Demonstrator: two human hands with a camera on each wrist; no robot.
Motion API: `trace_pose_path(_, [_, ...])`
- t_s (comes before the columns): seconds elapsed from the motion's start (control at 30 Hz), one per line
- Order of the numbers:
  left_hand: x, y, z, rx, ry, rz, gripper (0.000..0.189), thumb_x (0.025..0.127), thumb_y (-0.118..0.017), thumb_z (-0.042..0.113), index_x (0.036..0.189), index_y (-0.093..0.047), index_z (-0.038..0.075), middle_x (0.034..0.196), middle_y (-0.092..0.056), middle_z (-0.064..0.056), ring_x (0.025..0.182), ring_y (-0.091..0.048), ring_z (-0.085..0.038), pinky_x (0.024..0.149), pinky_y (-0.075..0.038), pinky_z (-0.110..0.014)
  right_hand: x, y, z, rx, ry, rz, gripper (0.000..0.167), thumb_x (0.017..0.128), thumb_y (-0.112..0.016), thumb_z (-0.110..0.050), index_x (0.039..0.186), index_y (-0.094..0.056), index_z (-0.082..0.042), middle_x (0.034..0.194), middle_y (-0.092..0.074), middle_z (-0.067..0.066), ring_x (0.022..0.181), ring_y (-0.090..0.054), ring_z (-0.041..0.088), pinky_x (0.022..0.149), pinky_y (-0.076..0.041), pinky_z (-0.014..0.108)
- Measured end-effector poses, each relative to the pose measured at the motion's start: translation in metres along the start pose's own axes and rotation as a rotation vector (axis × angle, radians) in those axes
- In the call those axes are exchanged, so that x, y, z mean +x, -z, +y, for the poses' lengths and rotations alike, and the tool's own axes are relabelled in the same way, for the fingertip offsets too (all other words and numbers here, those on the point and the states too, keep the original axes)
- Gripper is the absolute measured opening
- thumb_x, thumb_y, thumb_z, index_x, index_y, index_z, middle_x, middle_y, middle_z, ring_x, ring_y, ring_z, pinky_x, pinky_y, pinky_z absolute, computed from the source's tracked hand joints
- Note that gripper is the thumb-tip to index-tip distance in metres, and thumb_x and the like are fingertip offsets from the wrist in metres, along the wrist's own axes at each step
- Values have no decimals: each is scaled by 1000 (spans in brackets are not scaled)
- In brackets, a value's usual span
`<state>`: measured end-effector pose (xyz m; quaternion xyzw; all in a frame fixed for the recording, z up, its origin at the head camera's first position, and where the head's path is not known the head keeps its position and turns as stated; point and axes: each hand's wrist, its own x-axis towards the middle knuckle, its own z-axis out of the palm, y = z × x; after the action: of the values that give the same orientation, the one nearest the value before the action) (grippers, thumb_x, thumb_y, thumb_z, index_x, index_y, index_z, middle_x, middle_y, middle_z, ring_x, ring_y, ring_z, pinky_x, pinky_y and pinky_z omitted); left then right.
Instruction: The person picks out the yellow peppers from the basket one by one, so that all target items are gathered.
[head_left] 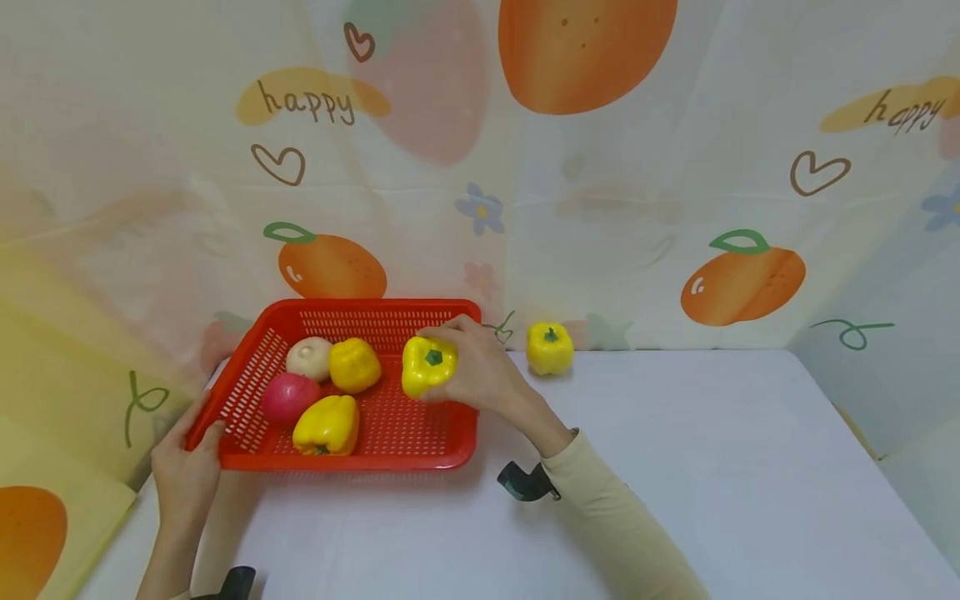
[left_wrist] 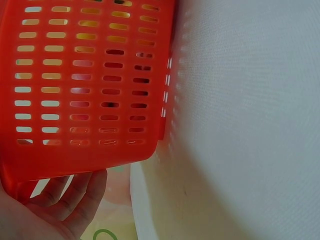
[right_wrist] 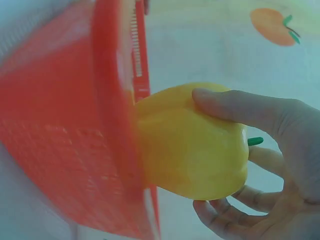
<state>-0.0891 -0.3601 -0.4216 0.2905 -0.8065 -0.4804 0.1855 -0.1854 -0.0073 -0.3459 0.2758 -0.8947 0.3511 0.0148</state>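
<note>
The right hand (head_left: pixel 483 367) has its grip clamped round a glossy, lobed yellow pepper (head_left: pixel 417 372) with a short green stem, inside the right end of the basket's outline. The left hand (head_left: pixel 184 475) has its grip closed over the smooth rim of a red plastic basket (head_left: pixel 375 462), whose walls are pierced with slots. In it sit a pale round onion (head_left: pixel 306 360), a shiny pink ball-shaped piece (head_left: pixel 289 400) and two blocky yellow peppers (head_left: pixel 327 425). Another pepper (head_left: pixel 550 352) stands on the white, finely woven tabletop (head_left: pixel 712 467).

backdrop (head_left: pixel 637 183): pale | orange-fruit prints (head_left: pixel 744 287) | blue flower (head_left: pixel 481 210) | "happy" lettering (head_left: pixel 306 103) | tabletop (head_left: pixel 750 442): white | shadows: soft
</note>
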Motion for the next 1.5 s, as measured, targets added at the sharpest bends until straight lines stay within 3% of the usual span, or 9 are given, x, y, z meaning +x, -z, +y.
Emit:
trace_pose_path(0.17, [1,-1,-1,-3,-4,1,48,101,-49,24,146,-43,36,152,-41,-9,118,-45,-23,78,-40,-6,-2,15,5,-21,1,51,73,64,-91,-30,131,-64,-20,117,-54,3,104,-52,20,88,-47,37])
trace_pose_path(0.37, [-2,-1,-1,-17,5,8,47,101,-48,24,146,-44,36,153,-40,-4,126,-43,-21,100,-38,-18,-9,34,14,-59,5,107,71,65,-91,-31,130,-65,-18,118,-56,3,101,-54,20,84,-47,35])
trace_pose_path(0.53, [-1,-2,0,-29,5,3,47,101,-48,24,146,-43,36,154,-39,-3,127,-42,-23,105,-37,-25,-16,49,22,-59,-8,147,71,66,-90,-28,131,-65,-17,121,-56,7,104,-54,22,82,-51,37])
trace_pose_path(0.83, [-2,-3,2,-21,5,1,47,101,-48,24,146,-43,36,154,-39,-4,127,-42,-23,100,-38,-17,-24,74,44,-66,7,181,70,65,-91,-23,130,-64,-12,117,-56,9,104,-54,26,84,-51,41])
trace_pose_path(1.0, [-1,-2,0,-23,5,4,47,101,-47,25,146,-43,37,154,-39,-3,129,-41,-22,106,-36,-26,-29,90,58,-110,1,170,69,65,-91,-23,128,-65,-10,118,-57,12,105,-54,29,88,-50,46])
trace_pose_path(1.27, [0,2,1,7,-8,-2,47,101,-47,24,146,-43,36,153,-40,-4,126,-43,-16,91,-35,-6,-39,115,89,-132,-92,147,71,67,-91,-21,131,-62,-8,123,-56,16,110,-52,34,94,-45,52])
trace_pose_path(1.5, [0,0,1,1,-6,3,47,101,-47,23,146,-43,34,153,-40,-6,123,-44,-14,85,-35,-4,-51,136,112,-192,-131,141,69,69,-89,-17,130,-61,-5,122,-54,19,110,-50,38,95,-43,56])
